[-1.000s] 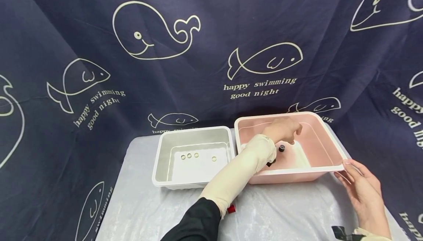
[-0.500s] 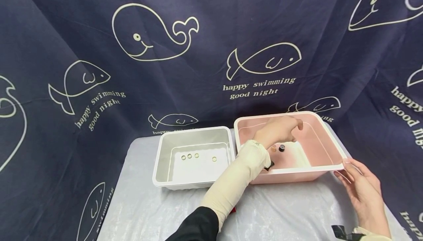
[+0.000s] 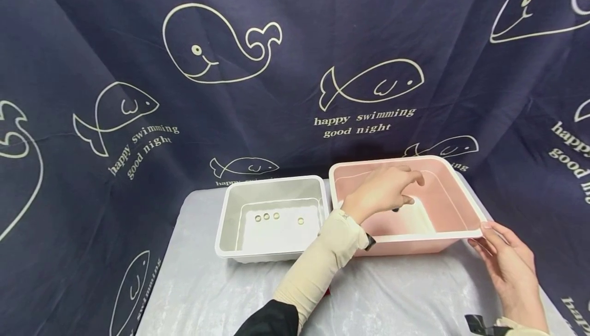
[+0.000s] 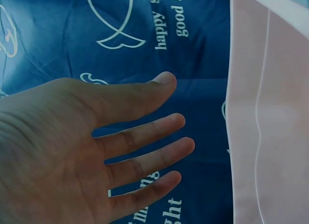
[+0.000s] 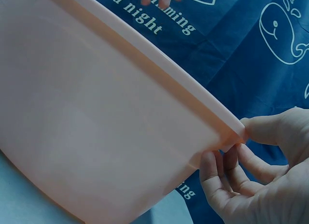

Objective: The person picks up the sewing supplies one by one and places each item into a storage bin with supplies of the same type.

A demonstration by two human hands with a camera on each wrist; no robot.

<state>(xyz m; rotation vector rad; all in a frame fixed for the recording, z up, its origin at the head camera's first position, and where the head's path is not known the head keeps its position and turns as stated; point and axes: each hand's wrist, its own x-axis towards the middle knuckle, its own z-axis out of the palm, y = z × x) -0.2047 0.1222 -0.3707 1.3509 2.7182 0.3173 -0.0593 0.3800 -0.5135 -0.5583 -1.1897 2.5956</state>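
Note:
My left hand [image 3: 382, 192] hovers over the left part of a pink plastic bin [image 3: 449, 203] in the head view. Its fingers are spread and loosely bent, with nothing between them in the left wrist view. Just below the thumb, a small black object [image 3: 395, 210] peeks out on the bin floor, mostly hidden by the hand. At the bin's near right corner, my right hand [image 3: 511, 264] pinches the rim between thumb and fingers. That grip shows closely in the right wrist view, the thumb above and curled fingers [image 5: 236, 171] underneath.
Left of the pink bin stands a whitish bin [image 3: 230, 213] with several small clear round pieces [image 3: 266, 216] on its floor. A red thing [image 3: 328, 292] shows partly behind my left sleeve. A dark blue printed curtain [image 3: 295, 121] hangs behind the grey-covered table [image 3: 198, 279].
My left hand has drawn back slightly left and towards me, its fingers loosening. It now covers a small tan piece and most of the black one. The right hand keeps its hold on the corner.

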